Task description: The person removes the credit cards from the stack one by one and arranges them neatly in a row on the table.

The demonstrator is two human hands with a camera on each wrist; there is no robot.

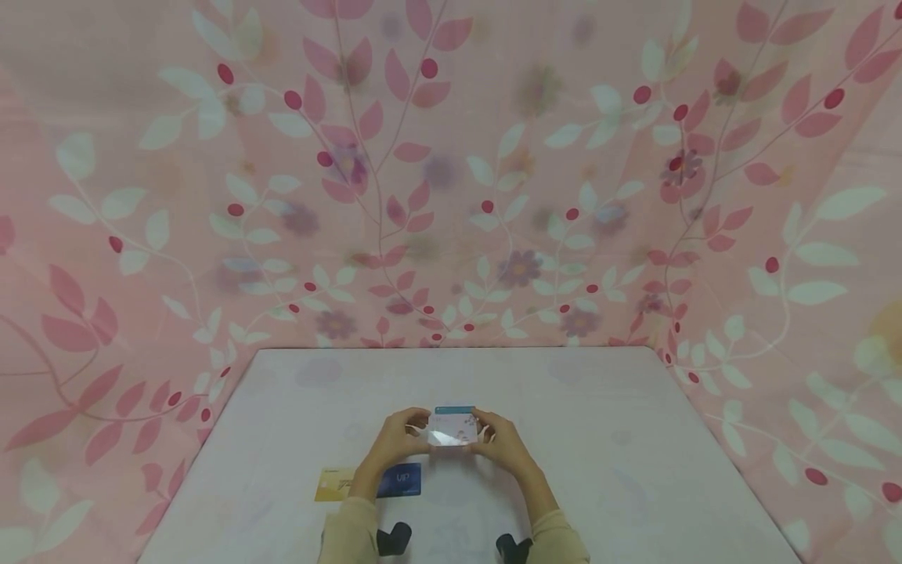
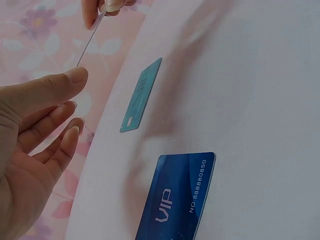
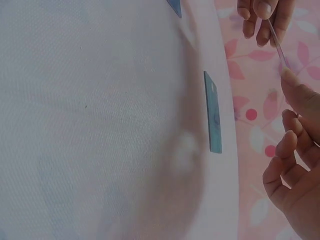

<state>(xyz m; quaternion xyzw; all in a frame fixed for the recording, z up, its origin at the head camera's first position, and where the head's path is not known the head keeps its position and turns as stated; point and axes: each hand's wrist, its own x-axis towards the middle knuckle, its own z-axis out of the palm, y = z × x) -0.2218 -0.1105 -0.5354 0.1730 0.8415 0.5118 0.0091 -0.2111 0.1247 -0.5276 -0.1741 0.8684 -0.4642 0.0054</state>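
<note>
A pale card [image 1: 453, 430] with a glare patch and a small printed design is held up over the table between both hands. My left hand [image 1: 400, 437] pinches its left edge, and my right hand [image 1: 499, 440] pinches the right one. Seen edge-on, the card [image 2: 91, 41] is a thin line from the left thumb to the other hand's fingertips. Beyond it lies a teal card [image 2: 141, 97] flat on the table, partly covered in the head view. A dark blue VIP card [image 1: 403, 480] rests near my left forearm.
A yellow card [image 1: 333, 484] lies left of the blue one, with the left forearm across part of both. The white-covered table [image 1: 634, 470] ends at a pink floral curtain [image 1: 451, 196] at the back and sides. Dark wrist straps [image 1: 395, 539] sit below the sleeves.
</note>
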